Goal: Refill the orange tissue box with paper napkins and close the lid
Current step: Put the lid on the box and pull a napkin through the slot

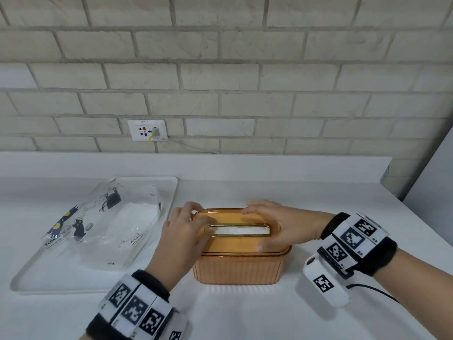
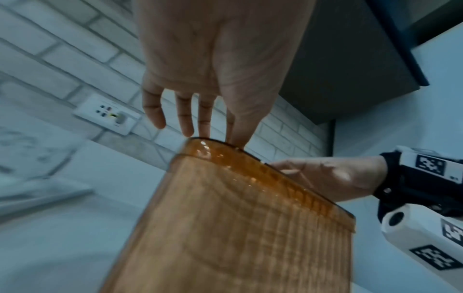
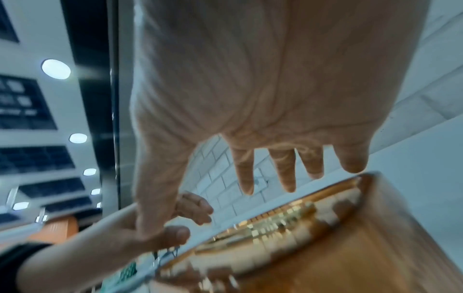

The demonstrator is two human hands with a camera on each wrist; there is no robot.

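The orange tissue box stands on the white counter with its lid lying flat on top. White napkins show through the lid's slot. My left hand lies with straight fingers on the lid's left end. In the left wrist view the fingertips touch the lid's rim. My right hand lies flat on the lid's right end, thumb at the front edge. Seen from the right wrist, the spread fingers hover just over the box.
A white tray at the left holds an opened clear napkin pack with napkins inside. A wall socket with a plugged cable sits on the brick wall. The counter's right edge runs near my right wrist.
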